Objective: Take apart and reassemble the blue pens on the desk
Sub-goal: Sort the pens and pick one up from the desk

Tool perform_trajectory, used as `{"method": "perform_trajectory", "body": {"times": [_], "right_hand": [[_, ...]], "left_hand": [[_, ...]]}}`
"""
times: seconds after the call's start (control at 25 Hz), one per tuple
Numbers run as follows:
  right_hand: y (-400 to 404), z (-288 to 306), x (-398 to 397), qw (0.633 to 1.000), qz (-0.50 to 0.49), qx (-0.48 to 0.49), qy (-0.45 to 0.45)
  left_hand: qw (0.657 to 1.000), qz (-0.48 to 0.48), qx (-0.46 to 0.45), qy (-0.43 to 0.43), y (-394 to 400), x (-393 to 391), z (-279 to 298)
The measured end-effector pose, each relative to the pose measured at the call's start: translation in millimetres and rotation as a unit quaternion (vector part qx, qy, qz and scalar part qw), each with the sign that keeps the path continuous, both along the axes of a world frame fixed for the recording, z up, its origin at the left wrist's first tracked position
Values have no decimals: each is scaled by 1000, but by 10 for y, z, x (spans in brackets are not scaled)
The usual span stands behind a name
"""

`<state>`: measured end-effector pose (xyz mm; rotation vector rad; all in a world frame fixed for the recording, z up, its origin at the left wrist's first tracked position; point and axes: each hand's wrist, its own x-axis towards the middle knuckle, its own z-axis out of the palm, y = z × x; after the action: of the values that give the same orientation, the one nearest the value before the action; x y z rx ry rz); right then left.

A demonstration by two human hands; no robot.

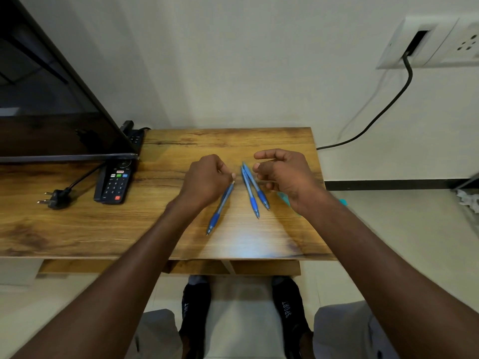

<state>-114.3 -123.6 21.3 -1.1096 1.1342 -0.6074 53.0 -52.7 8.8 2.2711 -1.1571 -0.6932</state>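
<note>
3 blue pens lie on the wooden desk point(77, 229), tips pointing toward the person; the left pen point(220, 207) lies apart from the others, slanting down to the left, and the middle pen point(250, 194) and the right pen point(256, 187) lie side by side, their far ends touching or nearly so. The left hand point(206, 178) is over the far end of the left pen with its fingers curled in; its fingertips are at the pen's top end and seem to pinch it, though I cannot tell for sure. The right hand point(281, 171) hovers just beside the far ends of the other 2 pens, fingers loosely curled and thumb held out, grasping nothing. To the left on the desk stand a dark screen point(51, 104), a black remote control point(115, 181) below its corner and a loose black plug point(55, 198); a white wall socket point(427, 42) with a black cable point(383, 110) is on the wall at the upper right.
</note>
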Motion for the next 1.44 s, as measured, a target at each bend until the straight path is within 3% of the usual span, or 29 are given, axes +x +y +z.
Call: {"method": "perform_trajectory", "body": {"times": [0.08,0.24,0.36,0.44,0.56,0.64,1.0,1.44], "right_hand": [[-7,3,-4,999,-15,29,-14],[-8,4,31,998,-28,51,-31],[-3,6,25,995,-34,66,-64],[-7,18,11,993,-40,59,-91],[-29,51,10,989,-56,31,-134],[-34,74,22,981,-62,40,-179],[-32,117,14,945,-63,62,-314],[-11,92,42,950,-69,30,-302]], "left_hand": [[994,-45,47,-92,63,-7,-100],[989,-79,54,-108,95,-35,-143],[994,-75,60,-51,80,-11,-65],[997,-62,33,33,93,55,11],[980,-81,-23,180,147,97,150],[969,-102,-49,221,168,70,204],[939,-134,-108,298,162,-28,205],[926,-122,-139,330,158,-18,201]]}}
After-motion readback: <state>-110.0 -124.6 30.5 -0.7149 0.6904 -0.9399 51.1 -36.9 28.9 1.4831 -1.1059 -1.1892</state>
